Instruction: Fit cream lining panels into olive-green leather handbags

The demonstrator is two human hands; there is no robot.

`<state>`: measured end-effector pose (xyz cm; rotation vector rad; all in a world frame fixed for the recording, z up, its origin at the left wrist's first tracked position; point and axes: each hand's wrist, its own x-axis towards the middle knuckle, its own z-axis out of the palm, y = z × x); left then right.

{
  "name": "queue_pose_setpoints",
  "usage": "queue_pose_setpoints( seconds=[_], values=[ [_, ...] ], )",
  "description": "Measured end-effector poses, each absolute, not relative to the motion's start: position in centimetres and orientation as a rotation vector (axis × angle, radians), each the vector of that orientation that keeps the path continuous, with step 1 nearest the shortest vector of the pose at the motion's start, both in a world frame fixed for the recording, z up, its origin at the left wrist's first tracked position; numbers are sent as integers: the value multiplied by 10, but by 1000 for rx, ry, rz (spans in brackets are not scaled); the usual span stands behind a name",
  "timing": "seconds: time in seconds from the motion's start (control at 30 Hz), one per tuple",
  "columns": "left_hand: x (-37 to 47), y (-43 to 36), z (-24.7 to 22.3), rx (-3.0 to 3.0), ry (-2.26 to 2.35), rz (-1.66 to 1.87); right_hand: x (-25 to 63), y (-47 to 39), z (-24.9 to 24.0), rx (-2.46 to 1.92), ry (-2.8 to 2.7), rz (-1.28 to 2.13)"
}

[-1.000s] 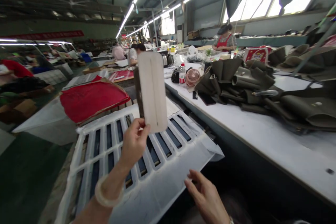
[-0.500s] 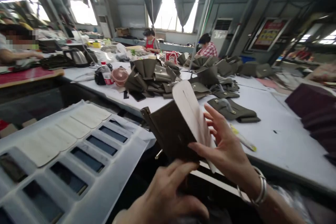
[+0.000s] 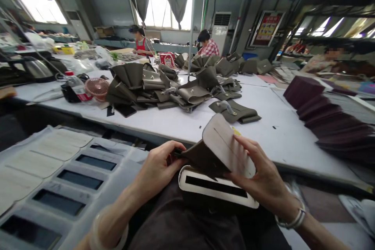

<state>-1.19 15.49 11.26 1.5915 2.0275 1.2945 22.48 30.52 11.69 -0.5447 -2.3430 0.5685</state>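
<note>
My left hand (image 3: pixel 156 170) pinches the left end of an olive-green leather piece (image 3: pixel 199 158), and my right hand (image 3: pixel 259 175) grips its right side, fingers over the pale lining (image 3: pixel 224 142) that is folded upward. I hold the piece over my lap, just above a white-rimmed block with a dark slot (image 3: pixel 215 189). A bracelet sits on each wrist.
A white slotted rack (image 3: pixel 73 172) stands at my left with pale pieces laid on it. The long white table (image 3: pixel 181 123) ahead carries a heap of olive bag parts (image 3: pixel 164 86), a small pink fan (image 3: pixel 96 88) and dark purple stacks (image 3: pixel 319 117). Two people work at the far end.
The view has swung right, from the rack to the table. The piece went from my left hand alone, held upright, to both hands and now sits lower over the slotted block.
</note>
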Motion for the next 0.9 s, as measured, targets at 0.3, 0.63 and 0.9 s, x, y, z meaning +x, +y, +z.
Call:
queue_pose_setpoints(
  seconds=[0.3, 0.63, 0.9],
  values=[
    [7, 171, 57, 1629, 2121, 1033, 251, 309, 69, -607, -2497, 465],
    [2, 156, -16, 1151, 1893, 1365, 253, 312, 54, -411, -2827, -173],
    [18, 143, -73, 231, 1247, 1597, 224, 318, 43, -239, -3068, 131]
  ],
)
